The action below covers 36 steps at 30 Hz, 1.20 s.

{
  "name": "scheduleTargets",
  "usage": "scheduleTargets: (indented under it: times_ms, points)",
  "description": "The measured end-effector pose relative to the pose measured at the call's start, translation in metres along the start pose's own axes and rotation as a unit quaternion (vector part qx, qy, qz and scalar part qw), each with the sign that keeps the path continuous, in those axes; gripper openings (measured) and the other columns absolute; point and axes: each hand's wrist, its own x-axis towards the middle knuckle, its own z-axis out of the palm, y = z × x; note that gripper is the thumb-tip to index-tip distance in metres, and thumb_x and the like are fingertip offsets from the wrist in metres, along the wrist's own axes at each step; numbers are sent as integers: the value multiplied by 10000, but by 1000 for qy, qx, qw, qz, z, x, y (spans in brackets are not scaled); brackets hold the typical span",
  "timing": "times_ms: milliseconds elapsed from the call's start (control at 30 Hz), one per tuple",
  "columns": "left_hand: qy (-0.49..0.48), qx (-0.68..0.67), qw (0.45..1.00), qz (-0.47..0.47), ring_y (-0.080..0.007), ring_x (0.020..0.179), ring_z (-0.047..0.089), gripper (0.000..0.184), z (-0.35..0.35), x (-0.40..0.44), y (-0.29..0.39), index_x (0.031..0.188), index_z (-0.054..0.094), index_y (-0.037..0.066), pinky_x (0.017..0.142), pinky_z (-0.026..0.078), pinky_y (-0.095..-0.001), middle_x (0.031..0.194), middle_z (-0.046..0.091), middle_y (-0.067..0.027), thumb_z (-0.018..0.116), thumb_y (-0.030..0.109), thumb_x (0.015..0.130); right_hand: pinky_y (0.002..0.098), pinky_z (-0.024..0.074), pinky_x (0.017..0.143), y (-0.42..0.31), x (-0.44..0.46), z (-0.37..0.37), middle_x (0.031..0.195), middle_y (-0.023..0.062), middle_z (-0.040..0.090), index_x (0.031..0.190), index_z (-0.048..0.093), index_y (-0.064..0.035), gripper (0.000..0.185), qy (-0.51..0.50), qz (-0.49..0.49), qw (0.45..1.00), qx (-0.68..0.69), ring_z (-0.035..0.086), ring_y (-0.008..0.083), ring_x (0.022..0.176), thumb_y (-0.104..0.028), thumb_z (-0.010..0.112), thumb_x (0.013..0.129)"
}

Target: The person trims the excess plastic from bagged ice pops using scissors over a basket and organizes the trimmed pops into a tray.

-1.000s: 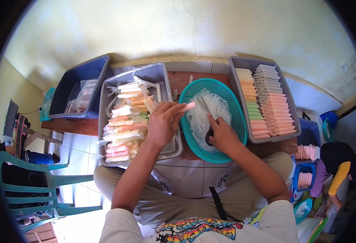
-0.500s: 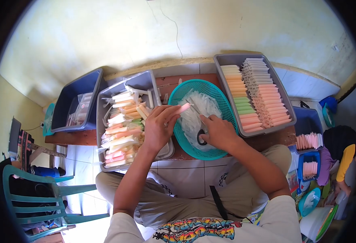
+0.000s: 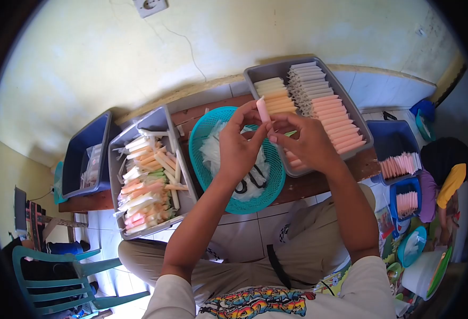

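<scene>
My left hand (image 3: 240, 141) grips a pink ice pop (image 3: 263, 110) in a clear plastic sleeve, held upright above the teal basket. At the lower end of the ice pop, the fingers of my right hand (image 3: 306, 141) are closed in a pinch. Below the hands, the teal mesh basket (image 3: 194, 154) holds a heap of clear plastic scraps (image 3: 212, 154). Scissors with black handles (image 3: 240, 187) lie on those scraps, partly covered by my left hand and forearm. Beyond my right hand stands a grey tray (image 3: 353, 114) with neat rows of white, orange and pink ice pops (image 3: 327, 109).
A grey tray (image 3: 190, 199) of jumbled ice pops (image 3: 143, 186) stands left of the basket, with a dark blue bin (image 3: 73, 162) further left. Blue bins (image 3: 396, 138) are at the right, near another person (image 3: 452, 181). A green plastic chair (image 3: 58, 284) is lower left.
The scissors have left my right hand and now lie in the basket. My right hand has come to the pink ice pop, which is turned upright. The head view has shifted right.
</scene>
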Motion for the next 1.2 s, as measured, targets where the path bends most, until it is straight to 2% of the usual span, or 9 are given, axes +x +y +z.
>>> scheduleTargets:
  times_ms: [67, 233, 433, 500, 533, 600, 700, 967, 1200]
  points:
    - [1, -34, 999, -2, -146, 1099, 718, 465, 18, 7, -12, 1445, 601, -25, 928, 660, -337, 1162, 744, -72, 785, 0, 1019, 371, 634, 886, 14, 1, -15, 1117, 139, 844, 1323, 756, 5, 404, 6, 20, 998, 60, 824, 234, 992, -187, 851, 981]
    - [-15, -83, 996, -28, -147, 1095, 716, 432, 46, 15, -29, 1409, 603, -16, 927, 648, -329, 1148, 738, -54, 795, 31, 1025, 384, 628, 889, 40, -3, -44, 1054, 135, 847, 1195, 801, -3, 255, 11, 15, 1000, -14, 826, 258, 996, -155, 823, 991]
    - [-9, 95, 995, -29, -152, 1067, 729, 284, 51, 19, -35, 1270, 734, 48, 899, 609, -330, 1111, 774, -72, 832, 115, 1012, 495, 582, 838, 57, -15, -59, 970, 171, 798, 1095, 821, -35, 183, 42, 0, 971, -237, 766, 385, 927, -154, 781, 962]
    - [-62, 260, 961, 72, -219, 1062, 751, 166, 49, 20, -40, 1121, 806, 75, 949, 579, -393, 1062, 797, -99, 848, 139, 973, 499, 581, 849, 63, -18, -58, 974, 161, 797, 1083, 826, -40, 171, 45, 8, 964, -262, 763, 381, 939, -150, 765, 967]
    - [-66, 259, 961, 70, -219, 1062, 751, 166, 48, 19, -41, 1121, 806, 75, 949, 579, -393, 1062, 797, -99, 848, 139, 973, 504, 581, 861, 66, -19, -57, 977, 151, 796, 1071, 831, -44, 164, 48, 11, 956, -289, 760, 378, 951, -146, 749, 972]
    - [-112, 360, 917, 131, -280, 1070, 748, 133, 49, 17, -43, 1063, 830, 97, 1081, 491, -473, 1034, 805, -92, 841, 146, 940, 501, 584, 874, 78, -21, -55, 990, 147, 798, 1057, 837, -54, 160, 50, 1, 947, -317, 761, 371, 967, -141, 735, 971]
    - [-157, 386, 898, 138, -280, 1076, 743, 134, 50, 13, -47, 1067, 835, 118, 1193, 378, -525, 1023, 806, -66, 822, 149, 938, 494, 596, 891, 91, -23, -50, 1001, 146, 802, 1036, 852, -74, 171, 50, -9, 934, -354, 766, 362, 982, -139, 711, 965]
    - [-224, 460, 854, 92, -232, 1089, 746, 87, 56, 14, -52, 984, 874, 158, 1275, 306, -567, 1008, 826, -33, 808, 188, 936, 479, 622, 903, 98, -24, -42, 984, 184, 808, 1030, 892, -102, 230, 6, 72, 925, -373, 781, 367, 990, -143, 677, 958]
    - [-244, 494, 828, 105, -217, 1087, 730, 137, 57, 12, -52, 921, 882, 181, 1310, 280, -575, 974, 832, -16, 759, 237, 941, 495, 600, 899, 104, -24, -40, 983, 219, 809, 1039, 880, -42, 205, -2, 90, 928, -361, 766, 394, 976, -70, 777, 864]
